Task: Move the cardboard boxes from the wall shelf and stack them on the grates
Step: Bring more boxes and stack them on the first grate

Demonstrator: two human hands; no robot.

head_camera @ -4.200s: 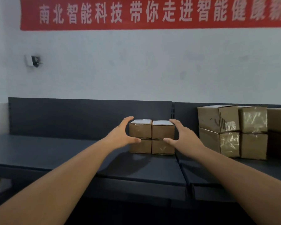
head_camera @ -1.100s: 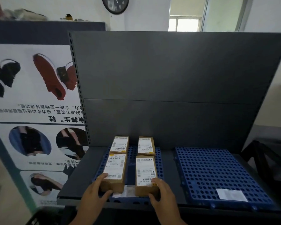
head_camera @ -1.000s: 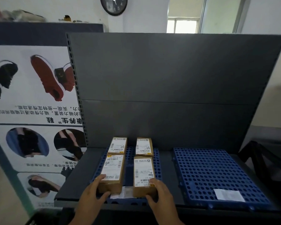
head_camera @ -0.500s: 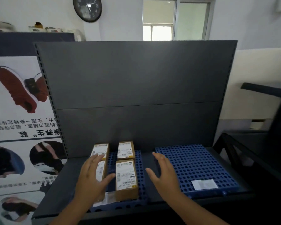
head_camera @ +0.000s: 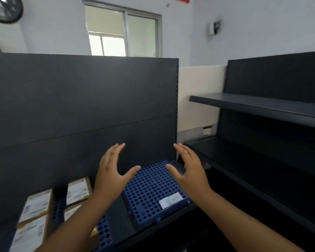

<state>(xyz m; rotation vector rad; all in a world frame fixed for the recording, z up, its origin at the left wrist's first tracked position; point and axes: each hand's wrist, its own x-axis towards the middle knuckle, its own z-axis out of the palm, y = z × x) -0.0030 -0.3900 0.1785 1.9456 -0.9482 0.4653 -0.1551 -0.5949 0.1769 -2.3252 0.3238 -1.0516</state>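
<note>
Several small cardboard boxes with white labels lie on a blue perforated grate at the lower left, partly hidden by my left forearm. A second blue grate with a white sticker lies to their right on the dark shelf. My left hand hovers open above the gap between the grates, holding nothing. My right hand hovers open over the right grate's far corner, fingers spread, also holding nothing.
A tall dark back panel rises behind the grates. To the right stands another dark shelving unit with two bare shelves. A window and a wall clock are beyond.
Both hands have let go of the front boxes and lifted away, open. The view has swung to the right, so the boxes now sit at the lower left.
</note>
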